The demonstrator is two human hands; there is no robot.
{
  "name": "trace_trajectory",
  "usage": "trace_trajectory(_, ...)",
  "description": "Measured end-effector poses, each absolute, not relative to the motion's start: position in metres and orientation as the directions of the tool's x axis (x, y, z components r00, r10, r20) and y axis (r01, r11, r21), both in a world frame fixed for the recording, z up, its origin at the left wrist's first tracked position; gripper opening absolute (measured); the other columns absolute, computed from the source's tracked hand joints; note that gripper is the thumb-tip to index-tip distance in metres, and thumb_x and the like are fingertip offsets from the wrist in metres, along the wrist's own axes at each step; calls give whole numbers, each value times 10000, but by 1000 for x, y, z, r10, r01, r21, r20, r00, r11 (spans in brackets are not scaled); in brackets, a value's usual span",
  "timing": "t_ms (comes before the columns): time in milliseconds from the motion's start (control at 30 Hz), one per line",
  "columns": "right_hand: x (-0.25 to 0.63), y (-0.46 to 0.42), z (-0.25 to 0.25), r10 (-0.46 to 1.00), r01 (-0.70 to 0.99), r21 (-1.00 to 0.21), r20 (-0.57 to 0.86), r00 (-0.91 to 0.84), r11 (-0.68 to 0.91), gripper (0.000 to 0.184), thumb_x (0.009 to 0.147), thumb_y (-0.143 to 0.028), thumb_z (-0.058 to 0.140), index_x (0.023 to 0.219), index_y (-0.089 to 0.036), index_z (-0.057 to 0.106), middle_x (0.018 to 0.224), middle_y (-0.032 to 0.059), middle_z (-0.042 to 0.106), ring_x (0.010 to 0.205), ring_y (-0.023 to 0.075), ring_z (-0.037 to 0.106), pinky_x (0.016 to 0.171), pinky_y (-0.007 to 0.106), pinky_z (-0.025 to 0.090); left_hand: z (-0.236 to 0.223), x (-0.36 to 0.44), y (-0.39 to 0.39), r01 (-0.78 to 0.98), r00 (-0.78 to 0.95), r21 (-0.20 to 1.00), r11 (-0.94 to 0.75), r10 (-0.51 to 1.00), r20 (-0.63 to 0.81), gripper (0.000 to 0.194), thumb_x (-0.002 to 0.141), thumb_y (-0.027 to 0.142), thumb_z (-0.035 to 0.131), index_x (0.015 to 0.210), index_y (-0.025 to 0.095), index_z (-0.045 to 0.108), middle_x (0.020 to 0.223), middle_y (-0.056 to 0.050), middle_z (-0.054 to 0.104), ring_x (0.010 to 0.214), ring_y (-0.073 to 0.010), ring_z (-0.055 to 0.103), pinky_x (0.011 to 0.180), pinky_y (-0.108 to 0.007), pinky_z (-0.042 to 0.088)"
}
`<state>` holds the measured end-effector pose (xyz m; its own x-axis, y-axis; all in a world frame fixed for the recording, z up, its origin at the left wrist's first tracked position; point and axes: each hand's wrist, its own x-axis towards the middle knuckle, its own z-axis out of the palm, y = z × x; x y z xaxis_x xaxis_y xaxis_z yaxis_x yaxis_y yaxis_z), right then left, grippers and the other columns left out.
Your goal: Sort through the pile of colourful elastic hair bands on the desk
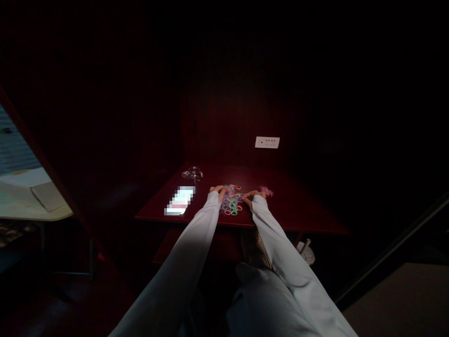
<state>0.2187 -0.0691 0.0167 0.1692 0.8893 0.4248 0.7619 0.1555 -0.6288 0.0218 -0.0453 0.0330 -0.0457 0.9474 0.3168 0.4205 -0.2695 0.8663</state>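
Note:
A loose pile of small coloured rings (233,206), which look like elastic hair ties in green, pink, orange and purple, lies near the front edge of a dark red desk. My left hand (218,190) is at the pile's left side, its fingers bent and drawn together. From the right, my right hand (254,195) reaches to the pile with thumb and fingertips pinched. Whatever either hand holds is too small to make out. Just beyond my right hand sits a pink bunch (267,191) of thin strands or bands.
A phone with a lit, blurred screen (180,200) lies left of the pile. Behind it stands a clear glass-like item (193,173). A white socket plate (267,142) is on the back wall. Dark panels flank the desk (298,206); a box (47,192) rests on another table outside, left.

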Motion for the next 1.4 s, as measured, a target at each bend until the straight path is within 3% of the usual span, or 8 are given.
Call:
trace_trajectory(233,217,-71,23,896,718,-677,405,181,161,347,834,-571,708,729,-245,766,953,90,742,1087,307,555,986,431,423,30,25,-44,449,-75,858,-251,946,316,265,945,210,559,762,220,750,981,-50,738,1104,-218,629,1082,-333,482)
trace_trajectory(467,215,-71,24,878,678,-699,448,168,227,408,842,-630,690,755,-239,763,975,102,753,1118,328,540,1027,456,401,38,23,-51,509,1,809,-294,940,341,175,909,188,636,772,238,731,1111,-15,771,1172,-235,559,1143,-395,404)
trace_trajectory(967,210,-71,23,854,690,-653,511,99,311,200,878,-415,698,828,-237,776,990,89,755,1108,307,567,1024,438,415,42,25,-60,548,38,773,-321,932,360,97,922,238,680,859,265,748,1155,9,751,1154,-237,549,1094,-401,384)
trace_trajectory(1133,203,-72,23,860,673,-639,510,10,372,216,896,-431,674,843,-247,777,992,80,746,1101,291,560,1028,435,408,40,28,-59,549,53,769,-327,932,359,182,988,277,600,997,289,782,1242,6,734,1173,-237,553,1102,-395,378)
trace_trajectory(1267,201,-73,24,863,682,-654,501,65,329,247,899,-459,665,807,-255,770,952,77,738,1080,295,556,1015,436,419,36,29,-56,548,62,769,-330,932,356,296,1030,286,508,930,289,787,1236,23,740,1165,-224,561,1098,-383,382)
trace_trajectory(1400,201,-75,25,855,679,-660,510,89,323,337,925,-545,629,790,-269,767,927,75,734,1081,299,549,991,425,436,33,29,-55,564,72,748,-349,924,377,243,1004,302,569,884,281,780,1198,23,748,1160,-229,563,1099,-402,387)
